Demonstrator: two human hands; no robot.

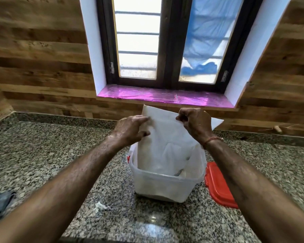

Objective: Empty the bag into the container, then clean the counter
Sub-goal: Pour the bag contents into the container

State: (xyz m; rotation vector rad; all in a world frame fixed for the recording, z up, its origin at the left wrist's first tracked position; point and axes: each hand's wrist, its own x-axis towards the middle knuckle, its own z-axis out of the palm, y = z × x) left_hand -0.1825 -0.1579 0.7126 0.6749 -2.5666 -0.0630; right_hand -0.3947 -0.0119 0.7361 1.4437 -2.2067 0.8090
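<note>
A white translucent plastic bag (167, 137) hangs upside down, its lower end inside a clear plastic container (163, 185) on the granite counter (60, 148). My left hand (130, 130) pinches the bag's upper left edge. My right hand (195, 123) pinches the upper right edge. Both hands hold the bag up above the container. What is inside the bag and container is hidden by the cloudy plastic.
A red lid (218, 186) lies flat just right of the container. A small white scrap (100, 206) sits on the counter in front. A dark cloth (0, 202) lies at the left edge. A window with a pink sill (165, 97) is behind.
</note>
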